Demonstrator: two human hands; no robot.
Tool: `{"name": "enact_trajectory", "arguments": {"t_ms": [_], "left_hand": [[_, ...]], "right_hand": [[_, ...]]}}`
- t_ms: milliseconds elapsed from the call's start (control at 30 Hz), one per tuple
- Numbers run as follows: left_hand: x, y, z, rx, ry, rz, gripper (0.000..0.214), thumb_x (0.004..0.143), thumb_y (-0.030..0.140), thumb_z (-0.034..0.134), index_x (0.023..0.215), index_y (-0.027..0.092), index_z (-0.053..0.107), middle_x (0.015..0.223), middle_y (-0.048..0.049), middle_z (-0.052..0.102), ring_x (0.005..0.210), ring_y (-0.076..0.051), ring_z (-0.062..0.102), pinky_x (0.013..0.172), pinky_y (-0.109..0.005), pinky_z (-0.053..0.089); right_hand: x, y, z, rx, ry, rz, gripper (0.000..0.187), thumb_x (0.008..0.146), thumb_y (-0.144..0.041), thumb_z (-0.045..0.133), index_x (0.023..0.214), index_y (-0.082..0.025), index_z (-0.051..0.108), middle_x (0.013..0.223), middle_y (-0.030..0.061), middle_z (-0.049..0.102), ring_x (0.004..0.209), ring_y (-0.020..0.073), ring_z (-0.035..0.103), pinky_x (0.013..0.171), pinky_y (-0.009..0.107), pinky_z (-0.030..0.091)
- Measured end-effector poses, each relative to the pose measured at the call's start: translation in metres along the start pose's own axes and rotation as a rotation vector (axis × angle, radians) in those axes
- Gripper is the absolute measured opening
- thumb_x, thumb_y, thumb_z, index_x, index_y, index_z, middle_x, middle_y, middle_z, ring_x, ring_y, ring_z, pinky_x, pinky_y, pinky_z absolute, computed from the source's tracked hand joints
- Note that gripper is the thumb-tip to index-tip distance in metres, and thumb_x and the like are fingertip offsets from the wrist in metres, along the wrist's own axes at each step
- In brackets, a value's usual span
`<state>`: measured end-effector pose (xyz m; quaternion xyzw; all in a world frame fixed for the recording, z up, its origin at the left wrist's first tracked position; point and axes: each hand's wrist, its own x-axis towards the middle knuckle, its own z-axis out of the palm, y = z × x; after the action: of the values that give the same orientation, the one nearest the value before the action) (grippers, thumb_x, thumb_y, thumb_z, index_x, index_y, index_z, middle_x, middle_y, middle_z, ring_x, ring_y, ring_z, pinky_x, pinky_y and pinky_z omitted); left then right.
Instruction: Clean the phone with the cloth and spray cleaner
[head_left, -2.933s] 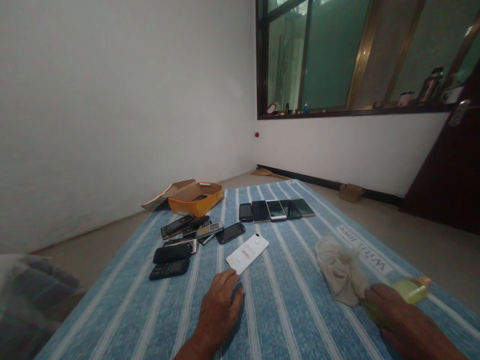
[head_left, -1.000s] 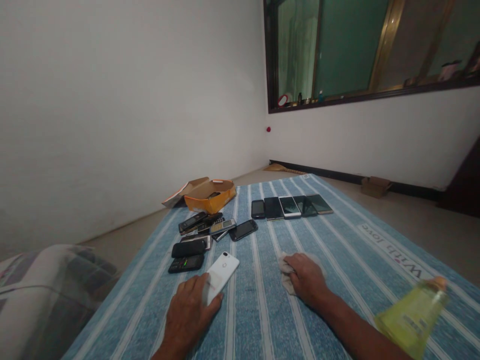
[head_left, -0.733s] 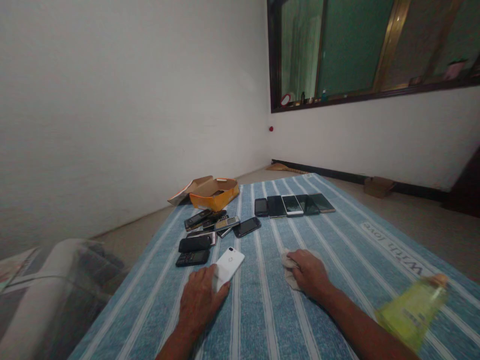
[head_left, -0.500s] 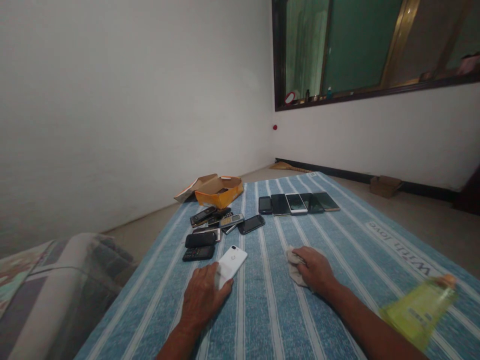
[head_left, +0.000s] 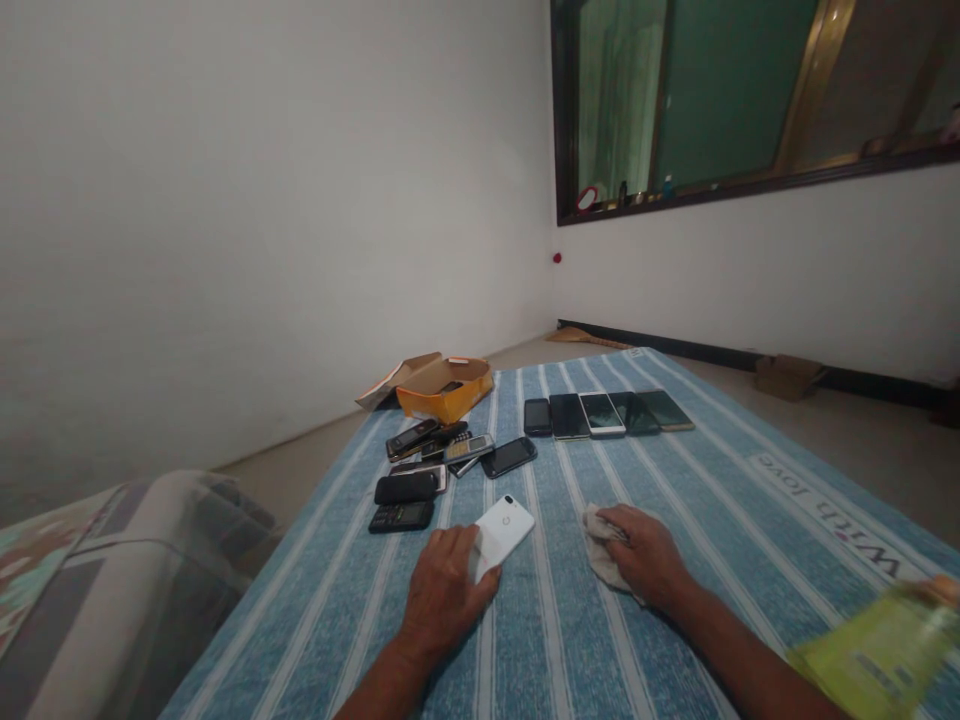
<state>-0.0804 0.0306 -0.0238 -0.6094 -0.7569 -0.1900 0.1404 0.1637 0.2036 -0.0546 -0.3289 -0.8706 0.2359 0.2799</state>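
Observation:
My left hand [head_left: 448,585] grips a white smartphone [head_left: 510,528] by its lower end, thumb on one edge and fingers on the other; its back with the camera faces up. To the right, my right hand [head_left: 646,552] is closed on a crumpled pale cloth [head_left: 600,562] at the bed surface. Beyond the left hand lies a loose pile of old phones, among them a black keypad phone [head_left: 401,517], a dark phone [head_left: 406,488] and a black touchscreen phone [head_left: 510,457]. Farther back, several phones stand side by side in a row, including a white-framed one [head_left: 602,413].
Blue striped fabric [head_left: 555,620] covers the surface. An orange cardboard box [head_left: 446,400] with its lid open sits at the far left edge. A yellow-green packet [head_left: 877,650] lies at the lower right. Grey striped bedding [head_left: 135,580] is on the left.
My left hand and the white phone have shifted right, closer to the cloth. The right hand keeps its hold on the cloth. The whole view has turned slightly.

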Motion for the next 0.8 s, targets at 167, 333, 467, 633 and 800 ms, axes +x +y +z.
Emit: {"name": "enact_trajectory", "arguments": {"t_ms": [167,333,467,633,800], "left_hand": [[0.014,0.002,0.004,-0.018,-0.027,0.006,0.034,0.079,0.027,0.062,0.109,0.012,0.067,0.100,-0.0150,0.071,0.095,-0.032,0.062,0.086,-0.046,0.052],[0.023,0.010,-0.001,-0.185,-0.049,-0.132,0.028,0.074,0.029,0.065,0.098,0.016,0.070,0.097,-0.0137,0.072,0.096,-0.033,0.062,0.089,-0.047,0.049],[0.031,0.027,-0.013,-0.564,-0.082,-0.423,0.028,0.068,0.037,0.071,0.088,0.017,0.071,0.082,-0.0076,0.071,0.084,-0.029,0.065,0.080,-0.042,0.050],[0.030,0.058,-0.026,-1.459,-0.280,-0.792,0.034,0.077,0.045,0.070,0.082,0.011,0.070,0.072,-0.0087,0.071,0.062,-0.019,0.065,0.058,-0.028,0.049],[0.014,0.076,-0.026,-1.948,-0.426,-1.053,0.034,0.086,0.039,0.065,0.101,0.009,0.068,0.081,-0.0151,0.076,0.067,-0.022,0.071,0.056,-0.030,0.056]], "right_hand": [[0.001,-0.001,0.000,0.004,0.012,0.011,0.030,0.080,-0.015,0.049,0.098,-0.021,0.072,0.097,0.0054,0.072,0.093,0.0204,0.064,0.083,0.029,0.044],[0.001,-0.004,-0.002,0.026,0.016,0.017,0.032,0.078,-0.013,0.048,0.098,-0.021,0.072,0.095,0.0051,0.072,0.093,0.0206,0.065,0.084,0.029,0.045],[0.000,-0.008,0.000,0.098,0.090,0.043,0.033,0.077,-0.015,0.048,0.098,-0.019,0.074,0.098,0.0076,0.074,0.094,0.0230,0.067,0.085,0.033,0.048],[0.004,-0.013,-0.002,0.399,0.176,0.199,0.030,0.077,-0.024,0.052,0.094,-0.020,0.076,0.088,0.0031,0.075,0.082,0.0217,0.069,0.079,0.034,0.053],[0.010,-0.035,-0.018,0.690,0.281,0.433,0.030,0.072,-0.038,0.066,0.088,-0.015,0.076,0.072,0.0036,0.071,0.063,0.0210,0.065,0.060,0.032,0.052]]}}
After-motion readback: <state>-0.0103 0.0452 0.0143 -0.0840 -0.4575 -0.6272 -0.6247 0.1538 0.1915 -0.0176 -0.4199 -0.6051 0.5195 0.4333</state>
